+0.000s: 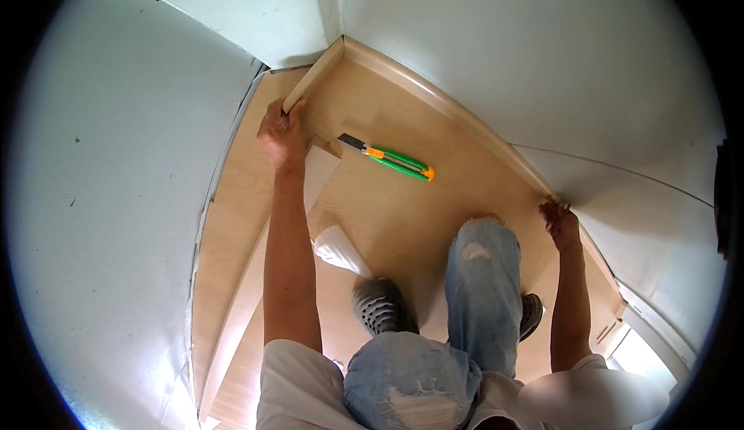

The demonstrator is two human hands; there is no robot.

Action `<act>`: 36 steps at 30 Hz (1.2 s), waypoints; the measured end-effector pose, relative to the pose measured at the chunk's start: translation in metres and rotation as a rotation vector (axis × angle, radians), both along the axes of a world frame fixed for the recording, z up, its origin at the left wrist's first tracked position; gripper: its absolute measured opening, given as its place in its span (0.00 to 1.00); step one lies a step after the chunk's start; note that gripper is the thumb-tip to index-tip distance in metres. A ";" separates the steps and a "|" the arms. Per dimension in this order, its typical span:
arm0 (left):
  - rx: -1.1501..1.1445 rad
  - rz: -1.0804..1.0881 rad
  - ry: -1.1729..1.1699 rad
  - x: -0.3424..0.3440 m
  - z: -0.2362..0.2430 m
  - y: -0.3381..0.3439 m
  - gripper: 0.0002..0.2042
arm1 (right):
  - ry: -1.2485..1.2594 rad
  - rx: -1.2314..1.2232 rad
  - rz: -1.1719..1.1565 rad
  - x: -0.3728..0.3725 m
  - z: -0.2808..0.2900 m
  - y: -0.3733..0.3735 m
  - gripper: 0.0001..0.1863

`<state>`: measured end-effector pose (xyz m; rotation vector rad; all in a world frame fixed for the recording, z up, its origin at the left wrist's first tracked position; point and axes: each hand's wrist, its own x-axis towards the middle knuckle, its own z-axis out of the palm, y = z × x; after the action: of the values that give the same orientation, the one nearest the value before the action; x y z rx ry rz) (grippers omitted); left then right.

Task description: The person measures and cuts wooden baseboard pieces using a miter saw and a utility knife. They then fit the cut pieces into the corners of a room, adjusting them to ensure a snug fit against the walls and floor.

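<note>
Pale-painted walls (116, 197) enclose the corner on three sides, the largest item I log.

Wood-look floor (403, 213): light tan sheet, lying flat between the walls; I crouch on it, one knee in torn blue jeans (484, 275) up, a dark grey clog (377, 306) planted below.

Skirting trim along the right wall (449, 108): beige strip, running from the corner down to my right hand (559, 224), whose fingers are curled against its lower stretch where it meets the wall; I cannot tell if they fully close on it.

Short skirting piece (314, 77): beige strip on the left side of the corner, its near end gripped by my left hand (280, 135), fingers closed round it.

Utility knife (391, 158): green and orange body, blade end toward the left hand, lying loose on the floor between both hands, touching neither.

Handling note, my judgement: keep the short piece pressed square into the corner joint and flat to the wall.

Containers: none in view.
</note>
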<state>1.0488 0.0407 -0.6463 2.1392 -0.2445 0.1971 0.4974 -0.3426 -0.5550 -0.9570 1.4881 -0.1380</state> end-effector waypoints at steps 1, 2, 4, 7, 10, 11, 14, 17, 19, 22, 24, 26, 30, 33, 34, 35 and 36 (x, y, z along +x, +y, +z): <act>-0.008 0.010 0.038 -0.002 0.005 -0.003 0.12 | -0.026 0.010 0.025 0.000 -0.001 -0.001 0.24; -0.015 0.020 0.077 -0.003 0.008 -0.004 0.12 | -0.004 0.009 0.011 -0.001 -0.002 0.000 0.24; -0.010 0.006 0.121 -0.001 0.009 -0.004 0.11 | 0.038 0.002 -0.014 0.001 -0.003 0.001 0.24; -0.056 -0.064 0.102 0.005 0.005 -0.006 0.11 | -0.080 0.060 0.056 -0.020 -0.014 -0.011 0.26; -0.085 -0.121 0.056 0.007 -0.002 -0.003 0.12 | -0.059 0.046 -0.019 -0.013 -0.014 -0.006 0.25; -0.088 -0.137 0.043 0.008 -0.002 -0.003 0.12 | -0.049 0.043 -0.027 -0.012 -0.012 -0.006 0.24; -0.031 -0.169 0.017 0.006 0.001 -0.005 0.12 | -0.053 0.040 -0.050 -0.013 -0.012 -0.002 0.24; -0.036 -0.168 -0.007 0.007 0.002 -0.005 0.12 | -0.144 0.035 -0.053 -0.012 -0.015 0.001 0.24; -0.013 -0.174 0.013 0.009 0.002 -0.003 0.12 | -0.225 0.023 -0.050 -0.012 -0.019 0.003 0.24; -0.026 -0.167 0.013 0.007 0.004 -0.006 0.13 | -0.226 0.023 -0.023 -0.017 -0.020 0.001 0.24; -0.033 -0.164 0.011 0.007 0.005 -0.007 0.14 | -0.237 0.029 -0.030 -0.018 -0.021 0.001 0.24; -0.027 -0.169 0.016 0.009 0.002 -0.006 0.15 | -0.260 0.040 -0.031 -0.017 -0.021 0.001 0.24; -0.008 -0.159 0.007 0.010 -0.001 -0.006 0.17 | -0.304 0.040 -0.065 -0.013 -0.020 0.004 0.24; -0.009 -0.158 0.025 0.008 0.003 -0.008 0.17 | -0.264 0.013 -0.088 -0.010 -0.018 0.006 0.25; -0.007 -0.160 0.026 0.008 0.003 -0.008 0.17 | -0.240 0.005 -0.089 -0.007 -0.017 0.008 0.25; -0.005 -0.163 0.027 0.008 0.003 -0.008 0.17 | -0.215 -0.006 -0.094 -0.003 -0.015 0.009 0.25; -0.006 -0.153 0.011 0.009 0.002 -0.008 0.17 | -0.190 -0.017 -0.100 0.000 -0.013 0.010 0.24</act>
<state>1.0574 0.0331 -0.6441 2.1047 -0.3987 0.0972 0.4978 -0.3328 -0.5678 -0.8588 1.3605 -0.3060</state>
